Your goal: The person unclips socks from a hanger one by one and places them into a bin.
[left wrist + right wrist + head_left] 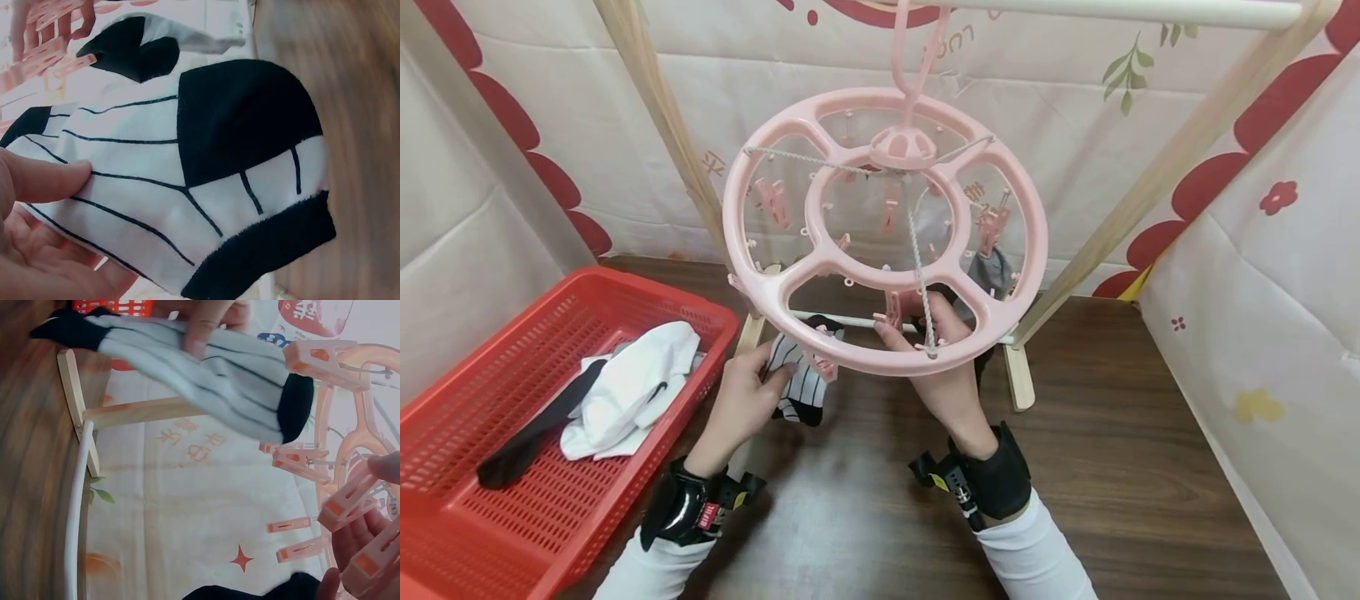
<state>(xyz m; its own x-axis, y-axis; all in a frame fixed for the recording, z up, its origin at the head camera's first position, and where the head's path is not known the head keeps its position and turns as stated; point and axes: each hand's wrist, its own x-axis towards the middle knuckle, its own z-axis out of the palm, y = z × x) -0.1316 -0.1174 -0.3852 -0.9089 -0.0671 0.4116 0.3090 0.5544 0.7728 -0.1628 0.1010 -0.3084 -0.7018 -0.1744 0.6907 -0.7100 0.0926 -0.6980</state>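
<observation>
My left hand (747,400) pinches a striped sock (808,379), white with thin black lines and black ends, between thumb and fingers. In the left wrist view the sock (137,144) is spread nearly flat, its black heel and cuff toward the right. Under the near side of the round pink hanger (767,292), my right hand (951,379) grips a pink clothes peg (892,310). The right wrist view has that peg (351,499) between thumb and fingers, with more pegs close by. Right of this hand, a grey and black sock (991,271) hangs from another peg (992,229).
A red basket (700,308) at the left contains white cloth (632,383) and a black sock (542,429). The hanger hooks on a white rod (1120,10) between wooden posts (662,108). A wooden foot (1019,379) stands on the brown table (1112,467).
</observation>
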